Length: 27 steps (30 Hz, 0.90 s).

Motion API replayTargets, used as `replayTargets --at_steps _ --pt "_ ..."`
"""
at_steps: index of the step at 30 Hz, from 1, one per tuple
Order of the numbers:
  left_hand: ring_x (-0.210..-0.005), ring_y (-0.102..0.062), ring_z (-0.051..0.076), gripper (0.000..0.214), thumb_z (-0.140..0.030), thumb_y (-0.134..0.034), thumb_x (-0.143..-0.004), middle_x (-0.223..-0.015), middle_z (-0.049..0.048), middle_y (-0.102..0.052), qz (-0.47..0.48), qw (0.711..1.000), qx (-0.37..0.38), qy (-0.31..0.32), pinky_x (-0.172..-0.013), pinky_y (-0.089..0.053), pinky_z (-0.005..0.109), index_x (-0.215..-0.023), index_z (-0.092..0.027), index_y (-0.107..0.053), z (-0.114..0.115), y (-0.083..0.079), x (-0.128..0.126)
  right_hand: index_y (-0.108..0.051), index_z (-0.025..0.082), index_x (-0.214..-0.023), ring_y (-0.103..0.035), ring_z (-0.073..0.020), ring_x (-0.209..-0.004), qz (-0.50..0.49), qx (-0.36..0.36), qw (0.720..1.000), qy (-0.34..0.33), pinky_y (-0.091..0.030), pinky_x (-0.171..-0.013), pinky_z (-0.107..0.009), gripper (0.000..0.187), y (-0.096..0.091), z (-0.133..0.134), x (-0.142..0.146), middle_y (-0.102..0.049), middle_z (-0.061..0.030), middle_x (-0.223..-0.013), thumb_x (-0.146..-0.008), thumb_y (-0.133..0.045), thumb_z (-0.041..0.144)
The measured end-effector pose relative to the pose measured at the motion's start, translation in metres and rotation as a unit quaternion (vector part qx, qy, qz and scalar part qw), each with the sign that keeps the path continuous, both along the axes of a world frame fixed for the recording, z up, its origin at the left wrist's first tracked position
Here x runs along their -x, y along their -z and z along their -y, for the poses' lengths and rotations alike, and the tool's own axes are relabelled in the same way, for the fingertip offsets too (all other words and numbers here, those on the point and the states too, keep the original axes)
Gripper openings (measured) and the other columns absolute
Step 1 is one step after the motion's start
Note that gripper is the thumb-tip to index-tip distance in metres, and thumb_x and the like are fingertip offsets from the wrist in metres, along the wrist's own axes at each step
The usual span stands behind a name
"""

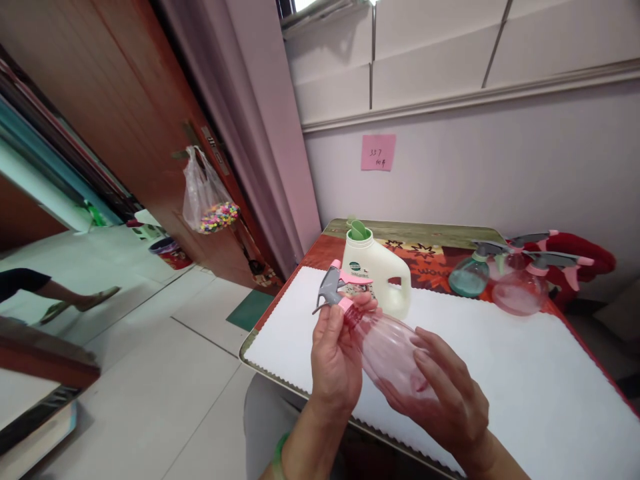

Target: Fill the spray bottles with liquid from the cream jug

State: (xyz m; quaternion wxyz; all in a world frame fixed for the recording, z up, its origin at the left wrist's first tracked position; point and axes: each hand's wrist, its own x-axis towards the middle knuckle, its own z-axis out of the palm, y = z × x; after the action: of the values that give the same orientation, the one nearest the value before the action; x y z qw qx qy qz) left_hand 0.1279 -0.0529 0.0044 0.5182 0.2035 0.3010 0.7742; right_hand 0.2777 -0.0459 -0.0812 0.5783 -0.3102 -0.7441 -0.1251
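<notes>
Tilted over the table's near side is a clear pink spray bottle [387, 343], gripped in both hands. Its grey and pink trigger head [331, 291] points up and to the left. My left hand [336, 360] is closed around the neck, the thumb lying just below the pink collar. Around the wide lower body, my right hand [445, 387] wraps its fingers. Just behind stands a cream jug [383, 267] with a side handle; a green piece [359, 231] sits in its mouth. The bottle and left hand partly cover the jug.
Several more spray bottles, one a teal bottle [469, 277] and one a pink bottle [520, 293], stand at the table's back right beside a red object [590, 257]. A white scalloped mat [540, 373] covers much of the table. A plastic bag [206, 200] hangs from the door handle. A person's foot [97, 299] shows far left.
</notes>
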Motion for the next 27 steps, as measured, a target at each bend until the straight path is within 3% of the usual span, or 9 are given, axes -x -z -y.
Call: replayTargets --at_steps 4,6,8,12,14,15,18,24,27 --pt "-0.091 -0.071 0.023 0.017 -0.034 -0.07 -0.086 -0.091 0.0069 -0.075 -0.012 0.999 -0.02 0.028 -0.097 -0.053 0.046 -0.093 -0.019 -0.074 -0.003 -0.002 0.003 -0.047 0.031 -0.147 -0.074 -0.0324 -0.097 -0.095 0.098 0.99 -0.049 -0.069 -0.066 -0.04 0.104 0.002 0.008 0.012 -0.069 -0.0111 -0.128 -0.055 -0.095 0.035" --pt "-0.089 -0.071 0.024 0.017 -0.035 -0.07 -0.086 -0.088 0.0055 -0.074 -0.018 0.998 -0.036 0.051 -0.097 -0.053 0.049 -0.095 -0.019 -0.072 -0.005 0.0 0.006 -0.05 0.03 -0.142 -0.075 -0.0295 -0.086 -0.213 0.262 0.932 -0.129 -0.067 -0.061 -0.039 0.101 -0.001 0.015 0.018 -0.069 -0.0119 -0.125 -0.053 -0.095 0.04" --pt "-0.09 -0.071 0.025 0.019 -0.036 -0.068 -0.088 -0.086 0.0048 -0.072 -0.02 0.996 -0.053 0.07 -0.098 -0.052 0.052 -0.097 -0.019 -0.071 -0.007 0.006 0.009 -0.052 0.025 -0.138 -0.074 -0.0245 -0.07 -0.345 0.483 0.77 -0.235 -0.062 -0.049 -0.033 0.095 -0.008 0.021 0.021 -0.072 -0.0139 -0.118 -0.056 -0.091 0.052" --pt "-0.098 -0.07 0.028 0.021 -0.037 -0.064 -0.09 -0.088 0.0054 -0.07 -0.021 0.991 -0.081 0.107 -0.097 -0.052 0.055 -0.1 -0.019 -0.069 -0.01 0.02 0.011 -0.06 0.011 -0.116 -0.062 -0.0125 -0.041 -0.439 0.781 0.252 -0.366 -0.043 -0.03 -0.018 0.087 -0.032 0.022 0.015 -0.075 -0.0135 -0.084 -0.075 -0.051 0.086" --pt "-0.095 -0.069 0.027 0.022 -0.038 -0.063 -0.091 -0.086 0.0051 -0.068 -0.022 0.989 -0.094 0.114 -0.094 -0.054 0.054 -0.101 -0.019 -0.068 -0.01 0.024 0.009 -0.063 0.006 -0.108 -0.057 -0.0094 -0.035 -0.422 0.818 0.103 -0.378 -0.04 -0.029 -0.016 0.095 -0.042 0.019 0.012 -0.074 -0.0136 -0.076 -0.08 -0.03 0.091" --pt "-0.091 -0.069 0.026 0.022 -0.038 -0.062 -0.091 -0.084 0.0045 -0.067 -0.024 0.989 -0.099 0.107 -0.093 -0.054 0.053 -0.102 -0.019 -0.067 -0.01 0.025 0.007 -0.063 0.005 -0.108 -0.059 -0.0102 -0.036 -0.415 0.822 0.084 -0.381 -0.041 -0.029 -0.016 0.097 -0.045 0.018 0.013 -0.074 -0.0147 -0.076 -0.081 -0.025 0.09" --pt "-0.081 -0.067 0.021 0.017 -0.034 -0.058 -0.093 -0.081 0.0022 -0.064 -0.025 0.994 -0.095 0.053 -0.09 -0.055 0.049 -0.098 -0.02 -0.066 -0.01 0.024 0.004 -0.055 0.009 -0.13 -0.072 -0.0199 -0.061 -0.434 0.8 0.202 -0.362 -0.047 -0.033 -0.02 0.092 -0.046 0.02 0.021 -0.075 -0.021 -0.102 -0.085 -0.029 0.086" --pt "-0.077 -0.064 0.018 0.014 -0.032 -0.061 -0.092 -0.08 0.0012 -0.06 -0.055 0.993 -0.095 -0.049 -0.084 -0.056 0.042 -0.096 -0.019 -0.065 -0.011 0.019 0.009 -0.018 0.027 -0.157 -0.054 -0.0392 -0.132 -0.322 0.44 0.809 -0.217 -0.06 -0.088 -0.055 0.099 -0.016 0.033 0.043 -0.034 -0.0213 -0.158 -0.081 -0.057 0.077" --pt "-0.079 -0.064 0.019 0.017 -0.033 -0.062 -0.091 -0.082 0.0021 -0.062 -0.058 0.992 -0.098 -0.059 -0.082 -0.056 0.041 -0.1 -0.02 -0.067 -0.01 0.019 0.011 -0.027 0.025 -0.153 -0.044 -0.0416 -0.14 -0.156 0.238 0.948 -0.143 -0.047 -0.105 -0.065 0.103 0.002 0.03 0.043 -0.035 -0.022 -0.155 -0.071 -0.085 0.047"
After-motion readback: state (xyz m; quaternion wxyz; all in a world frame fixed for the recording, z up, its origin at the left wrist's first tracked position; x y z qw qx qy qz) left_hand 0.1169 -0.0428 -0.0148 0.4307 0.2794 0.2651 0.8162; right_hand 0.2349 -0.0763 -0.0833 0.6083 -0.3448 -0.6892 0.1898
